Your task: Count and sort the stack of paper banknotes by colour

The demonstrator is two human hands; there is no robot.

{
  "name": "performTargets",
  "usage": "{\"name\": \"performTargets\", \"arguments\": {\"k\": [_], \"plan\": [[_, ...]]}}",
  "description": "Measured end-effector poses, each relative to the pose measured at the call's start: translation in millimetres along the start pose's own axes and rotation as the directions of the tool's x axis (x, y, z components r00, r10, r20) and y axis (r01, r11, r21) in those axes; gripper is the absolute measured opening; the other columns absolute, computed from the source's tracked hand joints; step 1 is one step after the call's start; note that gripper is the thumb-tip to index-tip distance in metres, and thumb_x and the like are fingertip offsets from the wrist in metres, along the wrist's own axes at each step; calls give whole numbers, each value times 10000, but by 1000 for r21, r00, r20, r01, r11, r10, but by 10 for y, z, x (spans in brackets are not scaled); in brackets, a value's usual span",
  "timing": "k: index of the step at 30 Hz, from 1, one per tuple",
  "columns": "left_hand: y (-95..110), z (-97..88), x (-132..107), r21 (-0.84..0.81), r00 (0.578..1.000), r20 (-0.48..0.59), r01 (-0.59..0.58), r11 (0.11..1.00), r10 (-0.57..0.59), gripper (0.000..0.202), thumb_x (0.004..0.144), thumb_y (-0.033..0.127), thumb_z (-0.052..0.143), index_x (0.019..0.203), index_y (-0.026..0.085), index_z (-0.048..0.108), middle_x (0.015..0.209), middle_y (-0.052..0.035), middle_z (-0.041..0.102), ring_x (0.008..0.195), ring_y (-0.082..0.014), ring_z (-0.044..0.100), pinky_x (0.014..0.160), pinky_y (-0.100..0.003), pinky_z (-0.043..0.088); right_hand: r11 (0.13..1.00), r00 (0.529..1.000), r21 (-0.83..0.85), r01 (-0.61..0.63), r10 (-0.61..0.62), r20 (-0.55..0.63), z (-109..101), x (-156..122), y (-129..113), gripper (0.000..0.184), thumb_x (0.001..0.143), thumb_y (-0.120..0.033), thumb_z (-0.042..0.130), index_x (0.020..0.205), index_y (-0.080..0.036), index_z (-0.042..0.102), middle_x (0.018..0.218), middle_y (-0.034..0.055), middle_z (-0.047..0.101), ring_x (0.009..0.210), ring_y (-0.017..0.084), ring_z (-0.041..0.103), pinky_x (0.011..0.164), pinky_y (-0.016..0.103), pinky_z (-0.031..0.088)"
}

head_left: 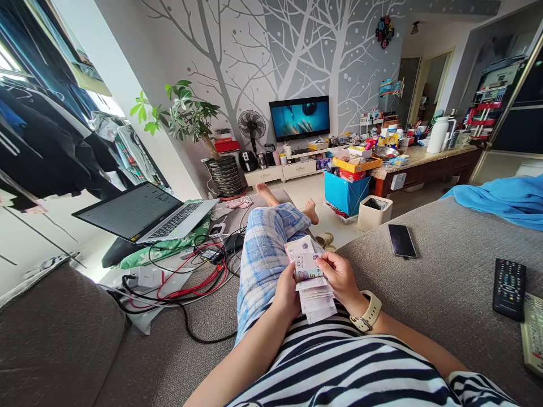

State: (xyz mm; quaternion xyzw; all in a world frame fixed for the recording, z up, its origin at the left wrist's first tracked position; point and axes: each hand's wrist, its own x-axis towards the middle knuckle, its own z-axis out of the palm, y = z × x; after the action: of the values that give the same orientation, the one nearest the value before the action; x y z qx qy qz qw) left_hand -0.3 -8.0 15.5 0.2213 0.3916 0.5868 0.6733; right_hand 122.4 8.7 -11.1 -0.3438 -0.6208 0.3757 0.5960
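I sit on a grey sofa [445, 254] with my legs in blue plaid trousers stretched out. Over my lap, both hands hold a stack of banknotes [309, 282]. My left hand [286, 294] grips the stack from the left side, its fingers hidden behind the notes. My right hand [339, 275], with a beige watch at the wrist, pinches the top note with thumb and fingers. The notes fan out downward toward my striped shirt.
A black phone [401, 240] and a remote control [509, 287] lie on the sofa to my right, near a blue blanket [504, 198]. To my left are an open laptop [148, 213] and tangled cables [186, 285]. A television [300, 117] plays across the room.
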Motion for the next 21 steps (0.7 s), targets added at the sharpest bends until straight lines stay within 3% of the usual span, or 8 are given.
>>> {"name": "performTargets", "arguments": {"k": [7, 12, 21], "plan": [[37, 42, -48, 41, 998, -48, -26, 999, 28, 160, 786, 225, 552, 752, 123, 670, 652, -69, 706, 568, -173, 643, 595, -268, 503, 1000, 1000, 5, 1, -1, -7, 7, 2, -34, 297, 877, -436, 561, 723, -182, 568, 609, -15, 512, 558, 129, 443, 526, 241, 352], [56, 58, -73, 45, 999, -31, -9, 999, 10, 169, 784, 243, 554, 761, 126, 674, 666, -76, 708, 667, -212, 678, 725, -321, 527, 1000, 1000, 2, -4, 4, 2, 8, 2, -47, 303, 877, -440, 557, 716, -184, 565, 614, -14, 512, 564, 129, 445, 531, 239, 356], [55, 54, -69, 20, 999, -43, -15, 1000, 16, 137, 771, 233, 569, 739, 138, 662, 648, -68, 705, 768, -237, 699, 784, -339, 535, 1000, 1000, 10, -1, 1, 10, 7, 7, -28, 302, 875, -435, 564, 708, -183, 563, 610, -14, 513, 564, 125, 438, 531, 238, 358]]}}
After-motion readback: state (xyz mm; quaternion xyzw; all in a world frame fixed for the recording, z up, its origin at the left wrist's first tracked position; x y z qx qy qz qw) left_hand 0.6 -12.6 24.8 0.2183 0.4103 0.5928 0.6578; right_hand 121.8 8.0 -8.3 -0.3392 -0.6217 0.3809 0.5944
